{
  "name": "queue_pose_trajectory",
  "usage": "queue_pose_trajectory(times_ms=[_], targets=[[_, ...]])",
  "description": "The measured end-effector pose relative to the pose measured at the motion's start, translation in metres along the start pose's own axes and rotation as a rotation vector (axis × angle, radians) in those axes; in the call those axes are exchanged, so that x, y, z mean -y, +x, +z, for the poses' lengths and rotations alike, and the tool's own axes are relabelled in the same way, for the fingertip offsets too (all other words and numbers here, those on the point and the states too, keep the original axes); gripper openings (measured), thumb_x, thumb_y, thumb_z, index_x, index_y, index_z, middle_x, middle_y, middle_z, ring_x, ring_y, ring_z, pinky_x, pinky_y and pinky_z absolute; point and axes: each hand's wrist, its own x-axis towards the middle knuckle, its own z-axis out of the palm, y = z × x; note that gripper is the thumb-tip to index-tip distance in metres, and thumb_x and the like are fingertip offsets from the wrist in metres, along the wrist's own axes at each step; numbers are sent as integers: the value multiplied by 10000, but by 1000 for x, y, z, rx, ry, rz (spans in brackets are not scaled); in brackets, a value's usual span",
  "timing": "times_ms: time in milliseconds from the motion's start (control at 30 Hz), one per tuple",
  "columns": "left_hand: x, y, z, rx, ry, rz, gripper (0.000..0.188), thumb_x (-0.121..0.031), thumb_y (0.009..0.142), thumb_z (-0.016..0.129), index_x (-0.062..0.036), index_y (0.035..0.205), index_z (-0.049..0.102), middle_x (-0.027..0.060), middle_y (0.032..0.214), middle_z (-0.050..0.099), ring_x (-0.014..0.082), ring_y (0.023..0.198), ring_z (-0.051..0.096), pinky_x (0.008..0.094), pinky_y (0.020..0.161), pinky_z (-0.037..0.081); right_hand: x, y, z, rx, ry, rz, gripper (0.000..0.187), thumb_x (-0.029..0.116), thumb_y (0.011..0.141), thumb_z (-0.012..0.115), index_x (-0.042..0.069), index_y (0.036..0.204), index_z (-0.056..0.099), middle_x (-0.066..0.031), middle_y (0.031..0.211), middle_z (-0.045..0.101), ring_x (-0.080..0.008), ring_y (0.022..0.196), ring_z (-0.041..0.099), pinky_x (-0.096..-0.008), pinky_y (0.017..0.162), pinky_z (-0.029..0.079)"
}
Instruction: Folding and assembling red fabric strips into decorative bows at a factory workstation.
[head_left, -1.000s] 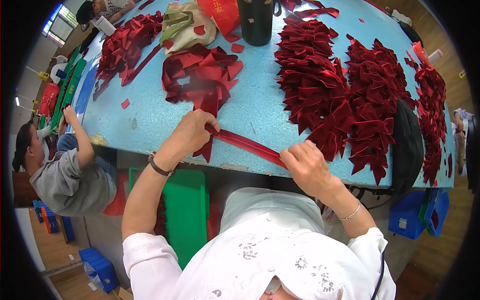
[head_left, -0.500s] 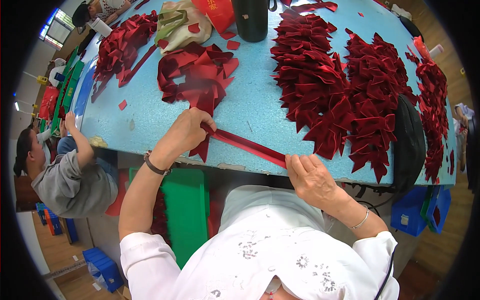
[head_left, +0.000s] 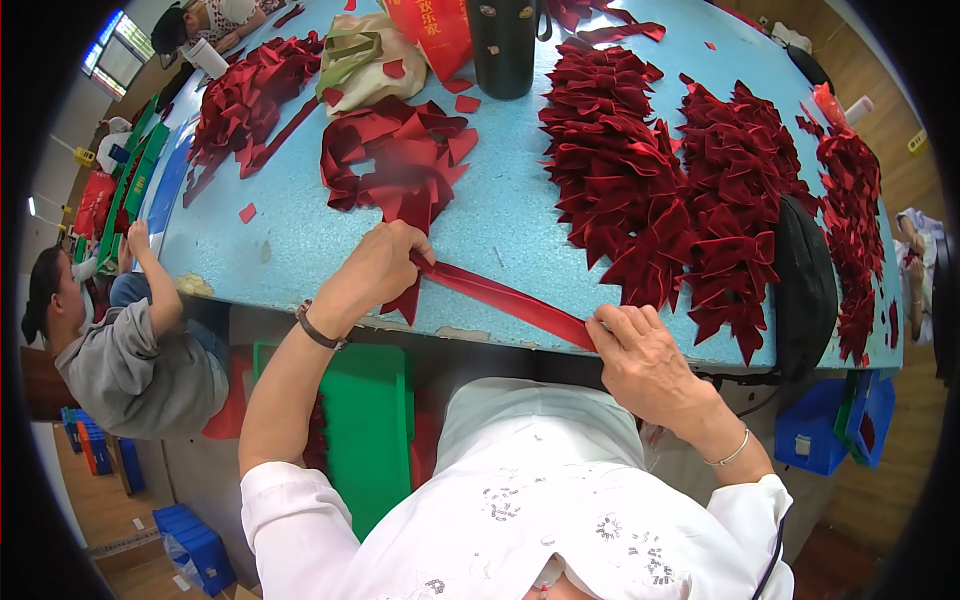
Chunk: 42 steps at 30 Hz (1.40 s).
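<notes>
A narrow dark red ribbon [head_left: 510,304] is stretched between my two hands over the table's near edge. My left hand [head_left: 378,262] pinches its left end, beside a loose pile of red ribbon strips [head_left: 400,160]. The fingers of my right hand [head_left: 645,352] are closed on the other end, slightly lower. Beyond the right hand lie long rows of dark red velvet bows [head_left: 620,170], overlapping one another. A second row of bows [head_left: 735,220] runs alongside, and a third row [head_left: 850,240] lies farther right.
The light blue table [head_left: 300,245] has a chipped near edge. On it stand a black bottle [head_left: 503,50], a cloth bag [head_left: 370,62] and a black pouch [head_left: 803,290]. A green crate [head_left: 370,430] is below the table. A person in grey [head_left: 145,365] sits at the left.
My right hand has moved a little right and down, and the ribbon between the hands is drawn slightly longer. My left hand keeps its pinch. The whole view has shifted slightly.
</notes>
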Motion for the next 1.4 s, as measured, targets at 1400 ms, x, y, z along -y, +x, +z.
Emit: queue_pose_trajectory(times_ms=[1400], targets=[[-9, 2, -2, 39, 3, -102, 277, 119, 651, 461, 47, 808, 678, 236, 783, 651, 380, 793, 632, 408, 739, 489, -9, 53, 39, -52, 565, 130, 228, 91, 864, 585, -20, 665, 592, -163, 573, 547, -340, 518, 551, -396, 483, 436]])
